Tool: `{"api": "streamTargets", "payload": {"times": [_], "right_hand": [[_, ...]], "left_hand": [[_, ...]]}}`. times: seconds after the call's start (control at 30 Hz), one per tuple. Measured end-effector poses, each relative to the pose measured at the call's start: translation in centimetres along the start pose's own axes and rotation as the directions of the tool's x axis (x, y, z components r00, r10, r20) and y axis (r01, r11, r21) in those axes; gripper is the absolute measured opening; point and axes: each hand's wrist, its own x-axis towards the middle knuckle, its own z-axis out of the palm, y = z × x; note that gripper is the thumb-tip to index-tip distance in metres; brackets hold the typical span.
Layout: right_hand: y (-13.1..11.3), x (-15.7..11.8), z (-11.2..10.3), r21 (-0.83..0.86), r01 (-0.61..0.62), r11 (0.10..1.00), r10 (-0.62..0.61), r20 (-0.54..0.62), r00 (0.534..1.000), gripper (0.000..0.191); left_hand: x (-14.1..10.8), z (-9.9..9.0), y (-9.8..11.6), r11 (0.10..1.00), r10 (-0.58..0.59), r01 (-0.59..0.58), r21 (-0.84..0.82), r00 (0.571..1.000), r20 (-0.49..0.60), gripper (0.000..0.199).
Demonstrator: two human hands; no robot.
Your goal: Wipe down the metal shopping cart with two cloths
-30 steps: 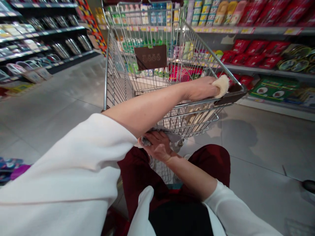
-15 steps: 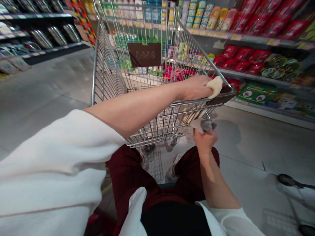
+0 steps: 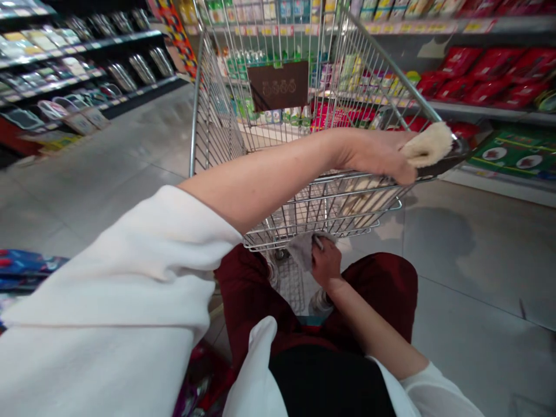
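Note:
A wire shopping cart (image 3: pixel 286 208) stands before my knees, with a dark brown sign (image 3: pixel 278 86) on its far side. My left hand (image 3: pixel 382 152) reaches across the near edge to the cart's right corner. It is closed on a cream fluffy cloth (image 3: pixel 434 142), which lies against the dark corner piece (image 3: pixel 454 159). Lower down, between my knees, my right hand (image 3: pixel 326 262) grips a grey cloth (image 3: pixel 299 250) just under the bottom wires of the cart's near side. Whether the grey cloth touches the wires I cannot tell.
Shelves of bottles (image 3: pixel 247 58) and red packs (image 3: pixel 490 72) run behind the cart and to the right. Another rack (image 3: pixel 87 58) stands at the far left. Pale floor tiles (image 3: pixel 469 260) lie to the right, and coloured packages (image 3: pixel 26 263) are at the left edge.
My right hand has moved left and a little down with the grey cloth, along the cart's lower edge. My left hand stays at the corner with the cream cloth. The view has shifted.

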Motion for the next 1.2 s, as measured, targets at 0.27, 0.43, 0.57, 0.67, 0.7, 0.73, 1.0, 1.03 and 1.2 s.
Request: {"api": "streamTargets", "payload": {"times": [0.27,0.43,0.57,0.67,0.7,0.73,1.0,1.03,1.2], "right_hand": [[-7.2,3.0,-0.2,0.045,0.244,0.969,-0.248,0.147,0.958,0.025],[-5.1,1.8,-0.2,-0.016,0.132,0.991,-0.122,0.28,0.952,0.026],[-0.5,0.4,-0.6,-0.081,-0.008,0.997,0.03,0.277,0.96,0.035],[3.0,-0.4,-0.9,-0.119,-0.099,0.988,0.119,0.175,0.977,0.038],[4.0,-0.7,-1.0,-0.127,-0.123,0.984,0.139,0.13,0.982,0.039],[5.0,-1.0,-1.2,-0.133,-0.147,0.98,0.159,0.087,0.983,0.038],[10.4,-2.6,-2.3,-0.201,-0.449,0.871,0.427,-0.145,0.893,0.043],[10.8,-2.6,-2.5,-0.208,-0.481,0.852,0.452,-0.173,0.875,0.044],[11.6,-2.8,-2.5,-0.217,-0.616,0.757,0.58,-0.21,0.787,0.045]], "left_hand": [[0.7,-0.2,-1.0,0.99,0.067,-0.069,0.124,0.998,0.014,0.011],[0.8,-0.4,-0.9,0.987,0.089,-0.094,0.13,0.995,0.044,0.012],[0.8,-0.4,-0.9,0.989,0.077,-0.08,0.122,0.996,0.035,0.012],[0.8,-0.4,-1.0,0.985,0.077,-0.08,0.153,0.997,0.021,0.01],[0.8,-0.4,-1.0,0.984,0.073,-0.075,0.159,0.997,0.018,0.009],[0.9,-0.4,-1.0,0.985,0.069,-0.072,0.159,0.997,0.02,0.009],[0.6,-0.4,-0.6,0.978,0.037,-0.035,0.206,0.999,-0.008,0.01],[0.6,-0.4,-0.6,0.976,0.03,-0.026,0.216,0.999,-0.015,0.01],[0.7,-0.4,-0.5,0.965,0.027,-0.019,0.261,0.999,-0.025,0.011]]}}
